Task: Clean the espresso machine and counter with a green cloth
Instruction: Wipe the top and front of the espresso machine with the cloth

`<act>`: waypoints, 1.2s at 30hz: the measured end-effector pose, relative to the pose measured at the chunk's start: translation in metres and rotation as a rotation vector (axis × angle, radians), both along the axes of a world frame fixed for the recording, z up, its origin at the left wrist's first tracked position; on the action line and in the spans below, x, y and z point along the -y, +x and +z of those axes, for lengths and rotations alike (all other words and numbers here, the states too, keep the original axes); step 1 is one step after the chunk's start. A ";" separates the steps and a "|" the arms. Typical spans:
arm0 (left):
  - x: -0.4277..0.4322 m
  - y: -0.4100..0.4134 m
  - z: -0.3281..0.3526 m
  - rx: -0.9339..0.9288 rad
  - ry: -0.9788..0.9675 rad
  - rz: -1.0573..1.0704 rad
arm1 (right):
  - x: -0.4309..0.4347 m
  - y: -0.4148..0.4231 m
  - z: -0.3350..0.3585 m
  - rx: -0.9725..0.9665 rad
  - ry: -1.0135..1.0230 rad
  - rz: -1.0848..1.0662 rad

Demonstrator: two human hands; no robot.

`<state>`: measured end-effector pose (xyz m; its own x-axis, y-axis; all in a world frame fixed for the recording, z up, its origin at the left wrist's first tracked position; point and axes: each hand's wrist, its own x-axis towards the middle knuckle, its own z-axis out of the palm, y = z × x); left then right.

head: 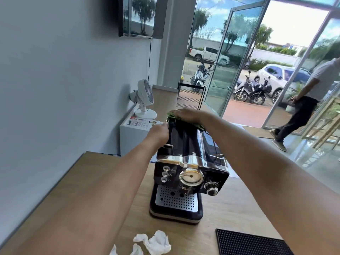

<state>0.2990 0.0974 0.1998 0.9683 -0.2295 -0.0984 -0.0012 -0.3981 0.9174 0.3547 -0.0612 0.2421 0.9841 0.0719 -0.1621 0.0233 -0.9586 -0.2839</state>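
Foreground: crumpled white tissues on the near edge of the bench, just left of a black ribbed mat at the lower right.
Espresso machine: black and chrome, upright on the bench, front panel toward the camera; round gauge, three small buttons and a knob on the face, perforated drip tray below.
Green cloth: spread on the far top edge of the machine, mostly hidden under the right hand, only green edges showing.
Right hand: laid flat, palm down on the cloth, fingers extended; pressing rather than clenched.
Left hand: against the machine's upper left rear edge, fingers curled there; cannot tell whether closed round any part or only braced.
Beyond the bench: white cabinet against the wall, carrying a white desk fan and a printed card.
Further out: open glass door, parked motorbikes and cars outside; a second person walking at the right edge.
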 end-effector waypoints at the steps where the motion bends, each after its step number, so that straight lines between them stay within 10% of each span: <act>1: 0.000 -0.001 0.000 0.007 0.007 -0.002 | 0.008 -0.003 -0.001 0.009 0.001 -0.047; 11: 0.000 0.001 0.000 0.051 0.053 -0.030 | -0.033 0.014 0.004 -0.062 -0.132 0.132; 19: 0.002 0.000 0.000 -0.007 0.000 0.002 | 0.004 0.025 -0.002 -0.002 -0.227 -0.205; 26: 0.003 0.006 -0.001 0.016 0.034 -0.007 | -0.031 0.033 0.003 -0.070 -0.193 0.110; 36: 0.004 0.004 -0.001 -0.001 0.039 0.006 | 0.037 0.003 0.003 -0.044 -0.222 -0.301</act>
